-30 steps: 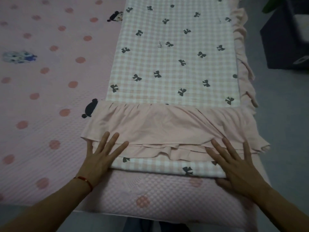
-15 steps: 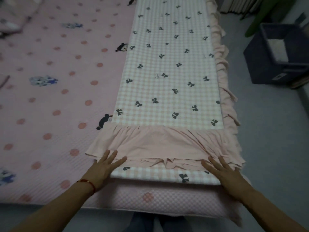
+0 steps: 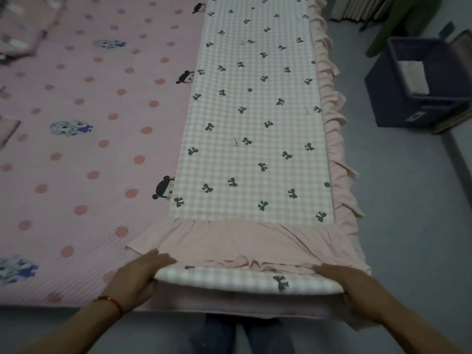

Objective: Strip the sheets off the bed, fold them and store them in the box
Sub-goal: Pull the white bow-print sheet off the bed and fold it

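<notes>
Head view: a pink gingham bow-print sheet with ruffled trim [image 3: 255, 118], folded into a long strip on the pink dotted bed [image 3: 84, 159], has its near end gripped and lifted by left hand [image 3: 139, 275] and right hand [image 3: 357, 283]; the folding step, likely next carrying that end away along the strip, the dark fabric box [image 3: 424, 85] waiting on the floor right of the bed.

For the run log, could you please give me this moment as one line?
phase: folding | sheet: folded strip on bed | left hand: grips near end | right hand: grips near end | box: on floor

Both hands, left [image 3: 138, 274] & right [image 3: 357, 284], gripping near edge of folded checked sheet [image 3: 252, 129] on bed [image 3: 76, 149].
</notes>
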Demonstrator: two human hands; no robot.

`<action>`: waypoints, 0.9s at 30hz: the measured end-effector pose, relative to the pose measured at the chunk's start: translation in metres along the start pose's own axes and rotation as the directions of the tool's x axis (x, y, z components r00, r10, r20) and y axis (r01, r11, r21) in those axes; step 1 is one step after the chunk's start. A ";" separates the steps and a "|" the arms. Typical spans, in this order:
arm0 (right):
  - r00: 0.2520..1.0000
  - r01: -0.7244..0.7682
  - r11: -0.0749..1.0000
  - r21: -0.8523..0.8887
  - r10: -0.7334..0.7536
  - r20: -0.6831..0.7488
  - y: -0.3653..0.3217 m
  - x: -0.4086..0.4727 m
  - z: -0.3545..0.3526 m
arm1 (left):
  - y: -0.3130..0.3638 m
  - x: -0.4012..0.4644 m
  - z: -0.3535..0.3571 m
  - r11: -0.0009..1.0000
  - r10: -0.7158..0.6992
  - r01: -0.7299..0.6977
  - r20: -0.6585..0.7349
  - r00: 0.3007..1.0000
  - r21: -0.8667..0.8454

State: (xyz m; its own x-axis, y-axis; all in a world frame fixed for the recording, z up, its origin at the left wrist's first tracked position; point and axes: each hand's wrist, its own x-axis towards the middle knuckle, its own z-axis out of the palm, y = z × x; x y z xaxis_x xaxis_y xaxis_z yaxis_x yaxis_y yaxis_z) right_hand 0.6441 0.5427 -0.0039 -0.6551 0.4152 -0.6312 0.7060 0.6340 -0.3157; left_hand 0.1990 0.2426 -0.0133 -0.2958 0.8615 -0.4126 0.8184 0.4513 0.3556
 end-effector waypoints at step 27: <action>0.754 -0.404 0.914 0.048 0.362 -0.548 0.088 0.359 -0.093 | -0.027 0.405 0.013 0.776 -0.605 0.578 -0.561 0.565 -0.254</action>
State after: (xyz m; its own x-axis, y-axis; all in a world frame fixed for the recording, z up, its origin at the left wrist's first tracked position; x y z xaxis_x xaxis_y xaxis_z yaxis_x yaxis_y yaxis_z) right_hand 0.4461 0.8088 -0.1922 -0.3857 0.9002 -0.2024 0.9225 0.3801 -0.0675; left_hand 0.0637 0.5763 -0.2013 -0.9386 0.3443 0.0225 0.3387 0.9069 0.2506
